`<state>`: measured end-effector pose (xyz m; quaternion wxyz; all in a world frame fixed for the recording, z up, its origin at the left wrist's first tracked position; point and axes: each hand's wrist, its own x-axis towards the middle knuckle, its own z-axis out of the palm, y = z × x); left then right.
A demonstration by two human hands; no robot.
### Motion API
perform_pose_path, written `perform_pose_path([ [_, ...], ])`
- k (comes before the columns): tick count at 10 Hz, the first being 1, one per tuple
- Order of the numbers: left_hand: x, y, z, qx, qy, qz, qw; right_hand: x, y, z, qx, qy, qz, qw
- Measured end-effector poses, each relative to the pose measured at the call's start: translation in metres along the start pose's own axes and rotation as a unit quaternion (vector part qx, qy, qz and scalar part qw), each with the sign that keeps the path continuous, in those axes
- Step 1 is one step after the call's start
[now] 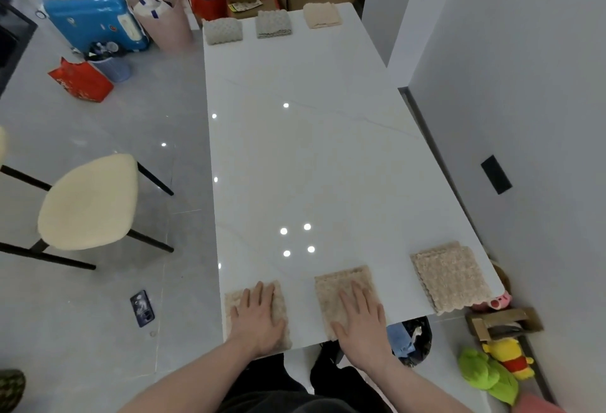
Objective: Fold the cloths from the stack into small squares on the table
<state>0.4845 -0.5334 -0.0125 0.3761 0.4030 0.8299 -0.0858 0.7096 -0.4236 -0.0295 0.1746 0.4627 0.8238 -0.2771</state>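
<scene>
Left of the hands, on the floor: cream chair (87,202), dark phone (142,308); farther off, a blue suitcase (93,17).

Left hand (257,319) lies flat, fingers straight, pressing a folded tan cloth (282,301) at the near counter (305,157) edge. Right hand (360,321), just beside it, is likewise flat on a second folded cloth (337,281). Neither hand grips anything.

Right of the right hand, a third tan cloth square (451,276) sits at the counter corner, untouched.

Far ahead of the hands: three folded cloths (273,23) in a row at the far edge. Nothing lies between the rows.

Plush toys (495,370) on the floor at right.
</scene>
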Motion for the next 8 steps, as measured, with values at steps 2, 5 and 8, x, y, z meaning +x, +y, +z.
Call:
perform_pose_path([
  [2, 0.008, -0.003, -0.022, 0.026, 0.03, 0.026, 0.999, 0.009, -0.021, -0.008, 0.023, 0.002, 0.061, 0.998],
  [5, 0.028, -0.049, -0.058, 0.073, -0.03, 0.148, 0.986, -0.03, -0.101, 0.025, 0.181, 0.1, 0.145, 0.968],
  [8, 0.01, -0.112, -0.077, 0.006, -0.037, 0.184, 0.982, -0.058, -0.186, 0.063, 0.226, 0.107, 0.115, 0.961],
])
